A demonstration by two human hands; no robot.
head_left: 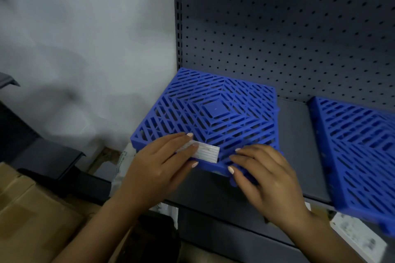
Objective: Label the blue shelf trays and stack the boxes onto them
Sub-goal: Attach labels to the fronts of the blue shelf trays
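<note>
A blue slatted tray (215, 109) lies at the left end of a grey shelf (297, 145). A white lined label (208, 151) lies on the tray's front edge. My left hand (158, 166) presses the label's left part with straight fingers, thumb below the edge. My right hand (263, 175) rests on the tray's front right corner, fingers extended and thumb at the edge, just right of the label. A second blue tray (359, 151) sits at the right, overhanging the shelf front.
A grey pegboard panel (288, 28) backs the shelf, beside a white wall (85, 38). Cardboard boxes (32, 215) lie at the lower left. Dark objects (53, 162) sit above them. A printed white label (359, 235) hangs under the right tray.
</note>
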